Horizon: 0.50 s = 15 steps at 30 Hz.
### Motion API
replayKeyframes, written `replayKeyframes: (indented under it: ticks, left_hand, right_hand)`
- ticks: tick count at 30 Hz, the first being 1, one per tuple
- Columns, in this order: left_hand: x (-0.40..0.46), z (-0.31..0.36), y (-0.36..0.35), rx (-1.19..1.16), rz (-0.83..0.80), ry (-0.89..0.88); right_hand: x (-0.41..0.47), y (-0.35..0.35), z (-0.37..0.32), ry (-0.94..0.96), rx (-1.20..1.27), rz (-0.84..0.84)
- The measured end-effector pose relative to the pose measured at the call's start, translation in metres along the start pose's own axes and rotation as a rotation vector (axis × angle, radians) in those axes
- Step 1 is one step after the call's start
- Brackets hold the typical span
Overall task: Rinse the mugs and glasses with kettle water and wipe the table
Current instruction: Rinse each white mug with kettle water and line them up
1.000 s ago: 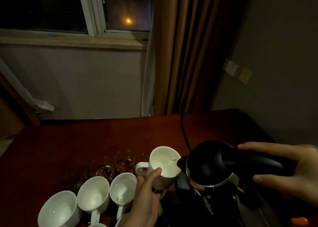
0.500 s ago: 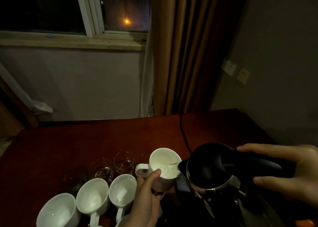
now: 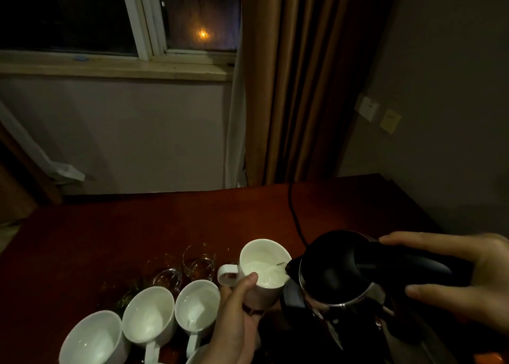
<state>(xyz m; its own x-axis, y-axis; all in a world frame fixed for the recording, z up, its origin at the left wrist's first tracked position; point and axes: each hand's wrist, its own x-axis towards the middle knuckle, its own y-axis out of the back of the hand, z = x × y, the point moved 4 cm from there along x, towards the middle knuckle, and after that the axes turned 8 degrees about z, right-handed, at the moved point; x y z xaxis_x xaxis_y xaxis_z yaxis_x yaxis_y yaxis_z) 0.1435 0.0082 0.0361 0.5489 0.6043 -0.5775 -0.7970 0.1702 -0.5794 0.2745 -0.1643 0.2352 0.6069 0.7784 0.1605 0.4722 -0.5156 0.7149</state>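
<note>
My left hand [image 3: 237,316] grips a white mug [image 3: 261,272], tilted toward the kettle, above the dark red table [image 3: 110,234]. My right hand [image 3: 465,278] holds the black handle of a steel kettle [image 3: 347,281] with a black lid. The kettle leans left and its spout touches the mug's rim; water lies in the mug. Three more white mugs [image 3: 150,314] stand in a row at the lower left. Two or three clear glasses [image 3: 199,261] stand behind them.
A black power cord [image 3: 294,217] runs from the kettle's side back over the table to the brown curtain [image 3: 297,82]. A window with a sill is behind on the left. Wall sockets [image 3: 369,108] sit on the right wall.
The mug and kettle stay together, nearly still. The water in the mug has risen a little. The view has shifted slightly.
</note>
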Motion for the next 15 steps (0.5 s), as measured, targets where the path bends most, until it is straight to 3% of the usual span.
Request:
replayKeyframes:
  ticks: [15]
  left_hand:
    - [-0.007, 0.003, -0.002, -0.032, 0.032, 0.069]
  right_hand:
    - [-0.012, -0.006, 0.014, -0.174, 0.131, 0.025]
